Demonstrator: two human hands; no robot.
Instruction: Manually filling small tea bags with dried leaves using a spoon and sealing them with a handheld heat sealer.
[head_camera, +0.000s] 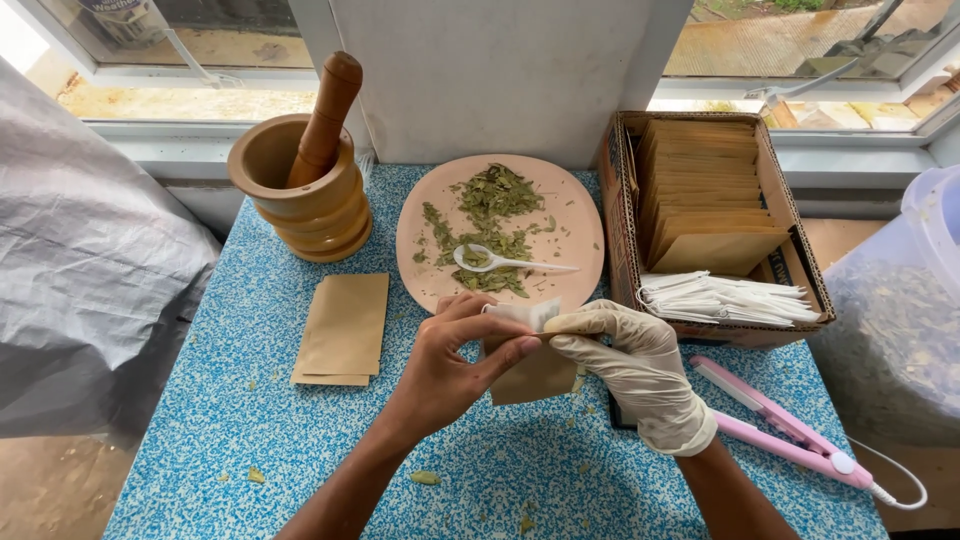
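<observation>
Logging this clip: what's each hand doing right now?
Left hand: bare, pinching the small white filter bag.
Right hand: gloved, pinching the same bag's other edge.

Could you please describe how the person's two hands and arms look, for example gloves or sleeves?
The left hand is bare, with no glove, ring or watch visible, and the left forearm has no sleeve. The right hand wears a thin, cream-white disposable glove, slightly wrinkled, which ends in a loose cuff at the wrist. The right forearm beyond the cuff is also without a sleeve. No markings show on the glove.
</observation>
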